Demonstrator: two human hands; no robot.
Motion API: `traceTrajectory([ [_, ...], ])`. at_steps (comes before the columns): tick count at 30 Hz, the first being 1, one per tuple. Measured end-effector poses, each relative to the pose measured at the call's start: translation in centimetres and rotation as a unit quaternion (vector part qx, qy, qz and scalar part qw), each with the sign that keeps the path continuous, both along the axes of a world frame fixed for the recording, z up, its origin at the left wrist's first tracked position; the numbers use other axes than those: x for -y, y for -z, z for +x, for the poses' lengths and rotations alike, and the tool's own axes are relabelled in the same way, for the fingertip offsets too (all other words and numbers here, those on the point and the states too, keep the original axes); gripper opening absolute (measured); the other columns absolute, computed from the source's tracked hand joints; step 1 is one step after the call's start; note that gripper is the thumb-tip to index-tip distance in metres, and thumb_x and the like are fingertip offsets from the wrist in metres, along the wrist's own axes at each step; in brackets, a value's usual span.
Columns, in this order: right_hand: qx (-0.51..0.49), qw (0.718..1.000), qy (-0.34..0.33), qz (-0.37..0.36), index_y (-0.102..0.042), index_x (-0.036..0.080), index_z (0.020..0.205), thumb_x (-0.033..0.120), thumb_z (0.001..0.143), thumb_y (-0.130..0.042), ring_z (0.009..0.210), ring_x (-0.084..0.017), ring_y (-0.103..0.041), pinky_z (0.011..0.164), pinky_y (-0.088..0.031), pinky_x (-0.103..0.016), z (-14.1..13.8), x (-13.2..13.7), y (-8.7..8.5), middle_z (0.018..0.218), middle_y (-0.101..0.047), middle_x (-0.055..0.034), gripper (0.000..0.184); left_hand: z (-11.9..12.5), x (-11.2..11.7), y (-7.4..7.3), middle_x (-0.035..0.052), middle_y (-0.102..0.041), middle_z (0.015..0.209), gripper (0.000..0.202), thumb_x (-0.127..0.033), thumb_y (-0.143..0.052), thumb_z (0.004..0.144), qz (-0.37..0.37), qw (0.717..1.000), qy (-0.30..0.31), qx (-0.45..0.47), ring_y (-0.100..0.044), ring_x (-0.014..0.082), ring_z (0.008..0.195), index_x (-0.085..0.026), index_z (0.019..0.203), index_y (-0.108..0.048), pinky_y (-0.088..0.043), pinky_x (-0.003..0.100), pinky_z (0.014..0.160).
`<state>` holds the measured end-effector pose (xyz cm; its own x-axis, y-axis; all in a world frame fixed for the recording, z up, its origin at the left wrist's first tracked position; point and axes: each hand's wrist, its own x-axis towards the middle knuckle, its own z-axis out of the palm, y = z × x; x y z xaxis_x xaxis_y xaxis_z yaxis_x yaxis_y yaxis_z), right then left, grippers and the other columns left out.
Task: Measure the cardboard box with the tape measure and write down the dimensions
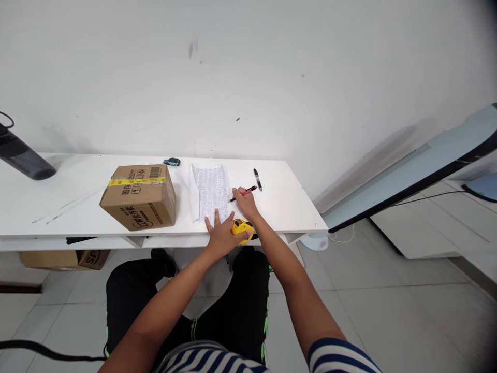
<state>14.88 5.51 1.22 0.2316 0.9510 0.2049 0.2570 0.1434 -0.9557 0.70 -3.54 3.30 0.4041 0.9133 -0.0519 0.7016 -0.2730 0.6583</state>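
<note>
My left hand [220,235] lies at the lower edge of a sheet of paper [212,186], its fingers spread flat on it. Its thumb reaches across a yellow tape measure [241,228] at the table's front edge. Closed around a red and black pen [248,191] is my right hand [245,203], resting beside the sheet's right side. The pen's tip points left toward the paper, which is covered in dense rows of writing and looks wrinkled. Whether the tip touches the sheet I cannot tell. A second pen [258,179], black and grey, lies beyond my right hand.
On the white table [287,207], left of the paper, sits a cardboard box [140,199] with yellow tape. Behind it is a small dark blue object [171,162]. A dark bottle [25,158] stands far left. Another carton [64,259] is below the table. A pale panel [411,160] leans at right.
</note>
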Motion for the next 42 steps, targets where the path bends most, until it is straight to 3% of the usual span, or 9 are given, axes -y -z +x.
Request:
traceTrajectory([
  [20, 0.000, 1.000, -0.004, 0.007, -0.040, 0.022, 0.058, 0.048, 0.086, -0.051, 0.064, -0.014, -0.046, 0.067, -0.038, -0.028, 0.11, 0.22, -0.08, 0.061, -0.052, 0.0031, 0.040, -0.19, 0.04, 0.29, 0.0015, -0.042, 0.154, 0.062, -0.071, -0.051, 0.078, 0.007, 1.000, 0.007, -0.009, 0.006, 0.0387, 0.150, -0.029, 0.123, -0.063, 0.020, 0.064, 0.111],
  [30, -0.012, 1.000, 0.010, 0.011, -0.037, 0.022, 0.057, 0.046, 0.085, -0.053, 0.062, -0.012, -0.045, 0.066, -0.037, -0.027, 0.21, 0.03, 0.42, 0.059, -0.050, 0.0041, 0.040, -0.19, 0.16, 0.27, 0.0013, -0.042, 0.153, 0.060, -0.067, -0.051, 0.081, 0.011, 1.000, 0.005, -0.012, 0.005, 0.0374, 0.151, -0.028, 0.126, -0.061, 0.019, 0.064, 0.112],
  [42, -0.027, 0.999, 0.022, 0.009, -0.033, 0.023, 0.056, 0.045, 0.084, -0.054, 0.061, -0.013, -0.044, 0.065, -0.037, -0.027, 0.05, 0.14, 0.28, 0.057, -0.049, 0.0047, 0.041, -0.10, 0.10, 0.52, 0.0000, -0.044, 0.152, 0.050, -0.063, -0.053, 0.083, 0.022, 1.000, 0.001, -0.017, 0.002, 0.0375, 0.151, -0.028, 0.115, -0.067, 0.017, 0.065, 0.112],
])
